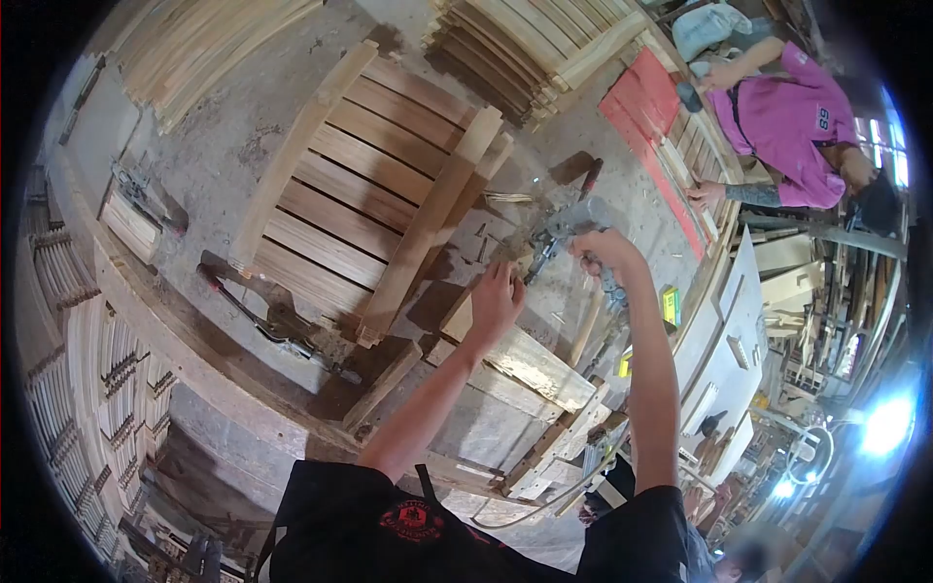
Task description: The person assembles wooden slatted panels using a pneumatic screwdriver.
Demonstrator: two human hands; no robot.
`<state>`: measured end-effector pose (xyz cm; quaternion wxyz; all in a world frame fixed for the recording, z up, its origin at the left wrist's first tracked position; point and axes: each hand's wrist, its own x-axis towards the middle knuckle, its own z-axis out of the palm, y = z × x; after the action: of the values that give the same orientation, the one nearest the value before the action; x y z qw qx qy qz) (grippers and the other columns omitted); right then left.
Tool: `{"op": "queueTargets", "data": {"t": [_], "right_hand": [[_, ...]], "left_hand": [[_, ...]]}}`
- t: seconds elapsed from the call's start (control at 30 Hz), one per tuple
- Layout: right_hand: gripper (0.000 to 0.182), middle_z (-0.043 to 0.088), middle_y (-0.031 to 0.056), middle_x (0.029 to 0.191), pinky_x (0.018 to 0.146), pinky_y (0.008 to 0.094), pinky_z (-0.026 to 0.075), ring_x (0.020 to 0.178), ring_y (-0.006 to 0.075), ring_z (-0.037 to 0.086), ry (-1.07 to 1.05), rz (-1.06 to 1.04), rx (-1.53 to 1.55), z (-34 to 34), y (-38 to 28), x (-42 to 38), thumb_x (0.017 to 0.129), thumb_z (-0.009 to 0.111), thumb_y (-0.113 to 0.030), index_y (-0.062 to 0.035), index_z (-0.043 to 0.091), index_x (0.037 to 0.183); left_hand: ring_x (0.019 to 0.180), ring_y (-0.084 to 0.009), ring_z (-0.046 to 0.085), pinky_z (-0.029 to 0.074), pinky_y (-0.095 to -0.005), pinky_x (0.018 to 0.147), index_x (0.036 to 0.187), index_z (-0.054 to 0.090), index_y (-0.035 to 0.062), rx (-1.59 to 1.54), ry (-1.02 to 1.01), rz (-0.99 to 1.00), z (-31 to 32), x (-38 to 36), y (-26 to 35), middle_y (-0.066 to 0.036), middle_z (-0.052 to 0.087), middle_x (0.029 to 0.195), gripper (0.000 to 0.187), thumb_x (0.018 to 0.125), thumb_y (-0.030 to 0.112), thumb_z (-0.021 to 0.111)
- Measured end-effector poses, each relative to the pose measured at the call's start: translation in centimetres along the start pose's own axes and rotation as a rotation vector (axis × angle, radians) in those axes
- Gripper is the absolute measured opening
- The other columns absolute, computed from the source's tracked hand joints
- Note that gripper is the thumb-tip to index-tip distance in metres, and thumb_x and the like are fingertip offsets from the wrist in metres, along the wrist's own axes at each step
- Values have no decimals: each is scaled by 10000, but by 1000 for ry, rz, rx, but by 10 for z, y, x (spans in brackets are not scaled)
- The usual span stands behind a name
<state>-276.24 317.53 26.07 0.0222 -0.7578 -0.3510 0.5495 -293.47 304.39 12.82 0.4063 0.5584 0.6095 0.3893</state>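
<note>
My right hand (604,251) is wrapped round the grip of a grey pistol-shaped air tool that looks like a nail gun (583,214). Its narrow nose points down and left, towards my other hand. Close beside that nose, my left hand (498,294) has its fingers drawn together over the upper end of a pale wooden block (535,364). What those fingers pinch, if anything, is too small to make out. To their left lies a slatted wooden panel (364,170) between two thicker rails. Several small loose pieces (483,243) lie near my left fingertips.
A bar clamp (277,325) lies below the slatted panel, another clamp (146,189) at far left. Stacked wood strips (209,49) stand at the back. A red board (646,107) lies near a co-worker in a pink shirt (787,126). A yellow-green box (671,306) sits right of my right forearm.
</note>
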Motion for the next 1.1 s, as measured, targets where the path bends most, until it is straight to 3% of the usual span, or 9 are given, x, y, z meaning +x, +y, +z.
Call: {"op": "queueTargets", "data": {"t": [0.27, 0.37, 0.57, 0.73, 0.83, 0.93, 1.03, 1.1], "right_hand": [[180, 522, 90, 567, 398, 362, 419, 445, 175, 468, 20, 1, 4, 5, -4, -7, 718, 677, -109, 3, 558, 642], [172, 523, 93, 563, 395, 361, 412, 440, 178, 469, 21, -23, 12, 5, -1, -2, 722, 675, -111, 2, 567, 650], [161, 530, 89, 555, 393, 350, 404, 437, 177, 479, 4, -45, 12, 5, -3, -5, 727, 682, -121, -2, 588, 671], [157, 558, 94, 575, 396, 340, 415, 446, 174, 505, -17, -26, 24, -2, 6, 6, 730, 691, -127, 12, 622, 704], [146, 582, 37, 661, 413, 288, 387, 476, 137, 522, -44, -27, 17, -2, 11, 4, 759, 671, -134, -30, 629, 853], [226, 584, 43, 659, 415, 295, 391, 472, 137, 515, -90, 20, 31, -3, 7, -2, 762, 685, -127, -18, 655, 958], [143, 596, 83, 623, 411, 347, 441, 459, 159, 526, -48, 15, 15, 0, -3, -11, 756, 689, -135, -12, 653, 819], [139, 590, 77, 618, 412, 347, 444, 459, 160, 528, -47, 27, 20, 1, -2, -11, 762, 689, -135, -18, 645, 823]], "left_hand": [[814, -379, 640, 538, -477, 671, 1060, 585, 45, -58, 72, 48, 12, 8, -13, -169, 619, 913, 215, 852, 61, 636], [774, -326, 659, 538, -442, 659, 1097, 589, 62, -42, 99, 94, 12, 12, -13, -143, 627, 928, 229, 878, 76, 651], [763, -369, 647, 554, -454, 664, 1038, 576, 43, 50, 64, 139, 8, 5, -15, -164, 612, 890, 189, 869, 103, 637], [731, -354, 650, 554, -457, 643, 1001, 567, 40, 61, 70, 176, 8, 7, -13, -157, 608, 852, 167, 867, 107, 642], [723, -344, 651, 552, -455, 629, 977, 565, 43, 98, 51, 157, 8, 9, -14, -151, 607, 835, 154, 867, 116, 644], [723, -343, 652, 551, -452, 628, 964, 563, 45, 121, 33, 137, 8, 7, -11, -150, 605, 828, 148, 871, 130, 642], [727, -350, 652, 552, -455, 633, 960, 563, 47, 112, 59, 153, 8, 8, -10, -152, 602, 825, 147, 872, 137, 639], [734, -354, 654, 553, -459, 641, 963, 562, 46, 104, 66, 154, 11, 8, -13, -154, 602, 827, 156, 869, 142, 640]]}}
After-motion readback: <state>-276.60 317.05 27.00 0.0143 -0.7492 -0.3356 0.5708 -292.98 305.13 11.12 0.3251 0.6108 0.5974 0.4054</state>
